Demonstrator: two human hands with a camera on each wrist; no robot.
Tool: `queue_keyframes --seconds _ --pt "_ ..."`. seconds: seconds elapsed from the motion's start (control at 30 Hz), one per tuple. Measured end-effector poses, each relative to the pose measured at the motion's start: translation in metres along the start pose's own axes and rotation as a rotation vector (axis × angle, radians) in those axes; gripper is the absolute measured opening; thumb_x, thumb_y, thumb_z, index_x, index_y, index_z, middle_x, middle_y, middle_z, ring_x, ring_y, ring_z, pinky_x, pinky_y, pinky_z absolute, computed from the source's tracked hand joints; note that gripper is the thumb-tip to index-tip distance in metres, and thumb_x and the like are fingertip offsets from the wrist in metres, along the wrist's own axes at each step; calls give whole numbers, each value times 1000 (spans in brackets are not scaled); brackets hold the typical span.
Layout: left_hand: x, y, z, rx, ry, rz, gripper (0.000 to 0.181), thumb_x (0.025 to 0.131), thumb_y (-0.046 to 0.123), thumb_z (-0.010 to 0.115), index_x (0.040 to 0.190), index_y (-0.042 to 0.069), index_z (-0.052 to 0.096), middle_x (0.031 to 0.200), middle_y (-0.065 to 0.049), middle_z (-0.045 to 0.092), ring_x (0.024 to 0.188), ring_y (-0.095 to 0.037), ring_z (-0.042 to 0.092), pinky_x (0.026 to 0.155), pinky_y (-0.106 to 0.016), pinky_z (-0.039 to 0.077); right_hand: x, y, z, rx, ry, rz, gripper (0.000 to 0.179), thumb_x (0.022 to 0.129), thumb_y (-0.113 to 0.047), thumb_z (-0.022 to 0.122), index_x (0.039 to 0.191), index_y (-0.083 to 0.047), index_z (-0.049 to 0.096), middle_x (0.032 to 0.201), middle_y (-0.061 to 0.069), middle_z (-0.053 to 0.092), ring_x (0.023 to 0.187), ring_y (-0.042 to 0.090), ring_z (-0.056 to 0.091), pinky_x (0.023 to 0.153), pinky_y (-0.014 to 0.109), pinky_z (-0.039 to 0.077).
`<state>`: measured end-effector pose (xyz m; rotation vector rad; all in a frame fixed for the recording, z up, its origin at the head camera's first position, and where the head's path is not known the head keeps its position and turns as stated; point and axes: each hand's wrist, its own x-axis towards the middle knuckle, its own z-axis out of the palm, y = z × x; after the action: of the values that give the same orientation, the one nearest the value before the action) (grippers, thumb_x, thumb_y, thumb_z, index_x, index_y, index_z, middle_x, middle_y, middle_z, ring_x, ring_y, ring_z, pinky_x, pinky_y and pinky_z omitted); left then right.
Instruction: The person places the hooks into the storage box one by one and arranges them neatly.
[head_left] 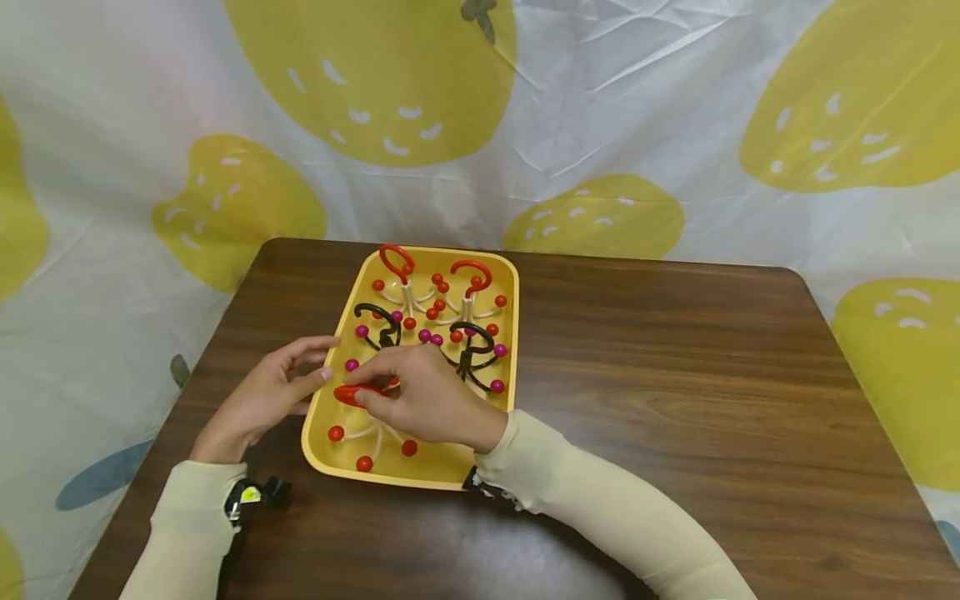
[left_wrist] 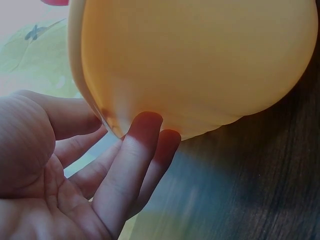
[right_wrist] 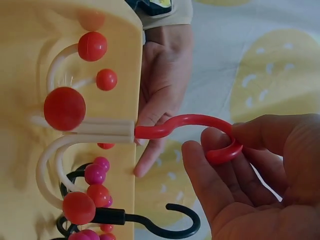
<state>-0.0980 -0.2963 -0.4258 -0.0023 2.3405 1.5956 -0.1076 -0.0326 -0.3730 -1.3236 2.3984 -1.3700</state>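
My right hand (head_left: 435,400) pinches the red hook handle (right_wrist: 197,120) of a scalp massager between thumb and fingers. White prongs with red ball tips (head_left: 364,463) spread below the hook, low inside the front of the yellow tray (head_left: 420,475). At the tray's left side is my left hand (head_left: 262,392), fingers loosely bent, fingertips (left_wrist: 146,122) right at the outer wall and thumb by the rim. Behind the right hand stand two black-hooked massagers with magenta balls, one at the left (head_left: 375,310) and one at the right (head_left: 472,333).
At the tray's back stand two more massagers with red hooks, one left (head_left: 396,260) and one right (head_left: 472,271). The tray sits on a brown wooden table (head_left: 660,375). A white cloth with yellow fruit prints (head_left: 555,108) hangs behind the table.
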Motion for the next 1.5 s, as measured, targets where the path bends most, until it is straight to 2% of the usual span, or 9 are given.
queue_keyframes --seconds 0.13,0.4,0.73,1.1,1.37,1.5 --pt "0 0 0 -2 2 -6 53 108 18 62 159 12 45 149 -29 53 107 -26 73 81 -45 67 2 1 2 -2 -7 13 16 96 -10 77 111 -9 82 104 1 82 79 3 65 71 15 55" --pt "0 -1 -2 0 10 -12 53 108 17 63 158 13 47 147 -28 54 107 -27 73 81 -45 68 4 3 5 45 -13 21 16 94 -7 78 109 -7 82 101 2 82 86 5 70 80 23 62" --pt "0 -1 -4 -7 7 -9 53 108 17 62 158 12 46 146 -29 53 108 -30 74 80 -45 68 6 6 5 55 -58 45 16 95 -8 79 110 -8 82 102 2 82 88 2 70 79 14 56" --pt "3 -1 -5 12 8 -14 54 108 19 63 159 14 46 148 -28 54 110 -33 73 80 -46 68 7 6 3 71 -89 58 19 96 -9 77 114 -6 79 104 3 82 91 3 71 80 14 57" --pt "4 3 -4 83 17 -16 53 108 20 63 158 15 46 147 -26 55 110 -32 73 79 -45 68 4 5 -3 124 -100 86 23 98 -9 75 121 -5 76 110 6 80 94 2 69 84 15 59" --pt "2 10 -2 206 36 3 51 108 20 63 157 15 49 144 -25 60 107 -31 74 78 -41 68 -1 3 -10 86 -70 41 23 100 -11 71 123 -7 76 113 4 80 100 3 70 89 19 60"
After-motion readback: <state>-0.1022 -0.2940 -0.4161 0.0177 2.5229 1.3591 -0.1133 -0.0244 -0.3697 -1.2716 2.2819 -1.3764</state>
